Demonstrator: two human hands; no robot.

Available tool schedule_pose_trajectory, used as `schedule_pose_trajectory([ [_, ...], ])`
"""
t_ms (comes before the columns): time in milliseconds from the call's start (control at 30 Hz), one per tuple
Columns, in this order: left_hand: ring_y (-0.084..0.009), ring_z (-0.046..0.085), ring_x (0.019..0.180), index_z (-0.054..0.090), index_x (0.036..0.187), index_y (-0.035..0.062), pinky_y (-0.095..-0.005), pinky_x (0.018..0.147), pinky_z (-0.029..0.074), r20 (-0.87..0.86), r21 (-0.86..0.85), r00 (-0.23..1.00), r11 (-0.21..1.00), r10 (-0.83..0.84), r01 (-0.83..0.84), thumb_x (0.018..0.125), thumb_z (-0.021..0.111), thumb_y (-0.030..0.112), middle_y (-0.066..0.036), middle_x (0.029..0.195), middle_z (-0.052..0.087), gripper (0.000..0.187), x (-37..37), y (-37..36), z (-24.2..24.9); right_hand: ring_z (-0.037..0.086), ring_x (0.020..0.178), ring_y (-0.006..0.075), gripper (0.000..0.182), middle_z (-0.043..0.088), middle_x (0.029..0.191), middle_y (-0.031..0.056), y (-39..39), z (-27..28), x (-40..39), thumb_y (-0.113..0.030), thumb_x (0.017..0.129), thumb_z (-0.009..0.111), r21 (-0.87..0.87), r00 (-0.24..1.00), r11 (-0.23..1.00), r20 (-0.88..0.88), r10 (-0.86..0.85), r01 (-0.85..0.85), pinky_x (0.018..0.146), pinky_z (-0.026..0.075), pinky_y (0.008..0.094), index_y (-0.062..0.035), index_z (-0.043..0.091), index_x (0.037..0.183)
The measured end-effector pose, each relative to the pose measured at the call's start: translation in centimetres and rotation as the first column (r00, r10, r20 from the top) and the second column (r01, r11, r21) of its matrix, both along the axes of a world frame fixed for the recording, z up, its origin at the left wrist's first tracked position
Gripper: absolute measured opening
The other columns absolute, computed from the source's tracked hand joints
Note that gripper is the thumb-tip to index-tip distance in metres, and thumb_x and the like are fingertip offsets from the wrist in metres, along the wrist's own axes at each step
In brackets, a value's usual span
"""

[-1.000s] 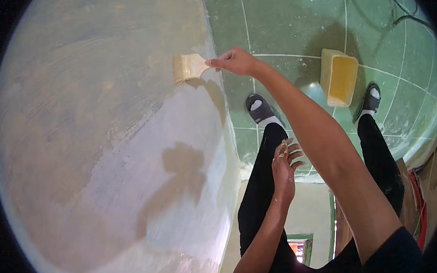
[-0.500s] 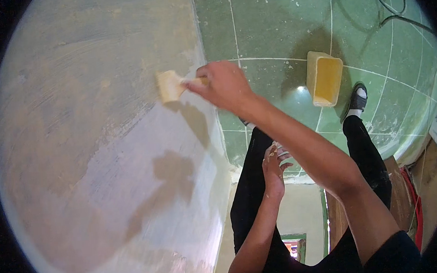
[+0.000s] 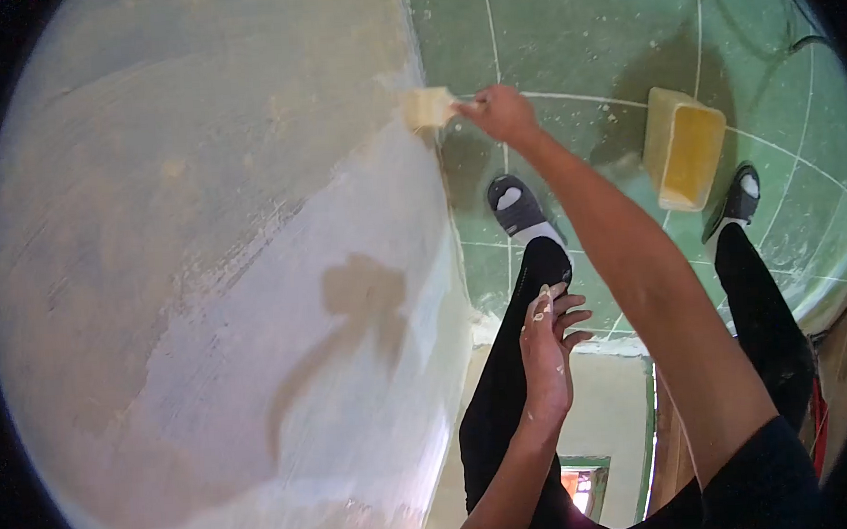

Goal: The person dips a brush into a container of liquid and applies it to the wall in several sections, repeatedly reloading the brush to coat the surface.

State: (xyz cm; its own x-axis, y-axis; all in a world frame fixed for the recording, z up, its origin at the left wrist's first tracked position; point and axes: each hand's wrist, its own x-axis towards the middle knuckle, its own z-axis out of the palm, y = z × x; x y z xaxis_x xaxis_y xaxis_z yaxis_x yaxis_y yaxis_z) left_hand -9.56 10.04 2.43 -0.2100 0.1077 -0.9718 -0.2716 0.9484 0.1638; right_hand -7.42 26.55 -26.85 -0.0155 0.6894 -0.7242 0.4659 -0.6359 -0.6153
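Note:
My right hand (image 3: 504, 117) is closed round the handle of a wide, cream-coloured paintbrush (image 3: 429, 108). The brush head is at the right border of the wall (image 3: 196, 133), where it meets the green floor. A paler, whitish patch (image 3: 256, 350) spreads over the lower part of the wall, while the upper part looks duller and beige. My left hand (image 3: 549, 344) hangs in front of my leg, fingers apart and holding nothing, with whitish smears on the thumb side.
On the green tiled floor (image 3: 564, 27) stands a yellowish rectangular tub (image 3: 664, 146), between my two slippered feet (image 3: 516, 205). A dark cable (image 3: 807, 41) lies at the upper right. Behind me is a pale wall (image 3: 608, 398) with a green-framed opening.
My right hand has carried the paintbrush right and slightly up, to the wall's border. The view has shifted, showing more of my near foot. My left hand stays open.

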Motion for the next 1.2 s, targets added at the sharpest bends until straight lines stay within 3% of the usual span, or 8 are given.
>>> schedule_pose_trajectory([
  [233,-0.0201,0.06,0.098,0.048,0.131,0.0001,-0.0339,0.081,0.047,0.03,-0.015,0.999,1.0,-0.014,0.014,0.099,0.047,0.05,-0.011,0.11,0.062,0.059,0.5,0.4,0.0,0.068,0.093,0.0371,0.039,0.07,0.095,0.0199,3.1,3.6,0.1,-0.042,0.086,0.067,0.028,0.977,0.999,0.209,0.031,-0.037,0.079,0.054,0.0477,-0.0043,0.072,0.093],
  [600,-0.02,0.061,0.095,0.049,0.13,0.0007,-0.0339,0.079,0.048,0.006,-0.059,0.999,0.997,-0.053,0.053,0.099,0.048,0.049,-0.011,0.108,0.063,0.058,1.3,-0.4,-0.3,0.062,0.065,0.0351,0.049,0.064,0.068,0.0181,4.6,13.1,3.8,-0.05,0.081,0.07,0.516,0.998,0.854,-0.04,-0.052,0.065,0.063,0.049,0.0458,-0.0019,0.071,0.075],
  [700,-0.0202,0.061,0.096,0.049,0.132,0.0002,-0.0341,0.079,0.048,-0.004,-0.038,0.998,0.998,-0.059,0.059,0.099,0.047,0.049,-0.012,0.109,0.063,0.059,0.8,-0.1,-0.3,0.053,0.058,0.0276,0.051,0.058,0.064,0.016,5.3,11.2,6.6,-0.052,0.081,0.071,0.263,0.965,0.963,-0.263,0.012,0.06,0.059,0.044,0.0417,-0.0013,0.071,0.074],
  [833,-0.0201,0.061,0.096,0.048,0.132,-0.0007,-0.034,0.079,0.048,-0.001,-0.034,0.998,0.997,-0.069,0.069,0.1,0.046,0.049,-0.013,0.11,0.062,0.059,1.1,0.7,-0.5,0.044,0.056,0.0229,0.055,0.053,0.061,0.0132,5.0,4.4,3.9,-0.055,0.081,0.07,0.231,0.902,0.951,-0.421,-0.092,0.204,0.057,0.04,0.0389,-0.0009,0.069,0.075],
  [900,-0.0198,0.06,0.098,0.047,0.133,-0.0014,-0.0332,0.08,0.048,0.002,0.006,0.996,0.996,-0.084,0.084,0.101,0.045,0.048,-0.014,0.111,0.062,0.059,0.9,1.0,-0.1,0.065,0.078,0.0346,0.056,0.068,0.08,0.0173,4.8,0.8,1.9,-0.06,0.081,0.067,0.175,0.959,0.985,-0.28,0.048,0.002,0.071,0.051,0.0447,-0.0037,0.073,0.08],
  [933,-0.0198,0.06,0.098,0.047,0.133,-0.0014,-0.0332,0.08,0.048,-0.008,0.004,0.996,0.996,-0.084,0.084,0.101,0.045,0.048,-0.014,0.111,0.062,0.059,0.8,1.1,-0.2,0.065,0.078,0.0346,0.056,0.068,0.08,0.0173,4.5,-0.7,1.4,-0.06,0.081,0.067,0.173,0.956,0.985,-0.29,0.048,0.003,0.071,0.051,0.0447,-0.0037,0.073,0.08],
  [1000,-0.0195,0.06,0.099,0.047,0.132,-0.0012,-0.0325,0.08,0.047,0.0,0.002,0.998,0.998,-0.062,0.062,0.101,0.044,0.048,-0.013,0.111,0.062,0.059,0.8,1.2,-0.3,0.067,0.089,0.0347,0.051,0.07,0.093,0.0174,3.7,-2.0,1.4,-0.055,0.084,0.066,0.136,0.994,0.988,0.094,0.062,-0.075,0.078,0.053,0.0459,-0.0051,0.073,0.09],
  [1200,-0.0194,0.06,0.098,0.05,0.129,-0.0005,-0.0323,0.08,0.047,-0.002,-0.004,0.999,0.999,-0.049,0.049,0.101,0.045,0.047,-0.012,0.108,0.062,0.056,0.7,0.9,-0.3,0.068,0.097,0.0355,0.038,0.071,0.098,0.019,3.5,-0.2,2.4,-0.04,0.086,0.065,0.069,0.966,0.991,0.237,0.098,-0.117,0.083,0.054,0.0469,-0.005,0.073,0.096],
])
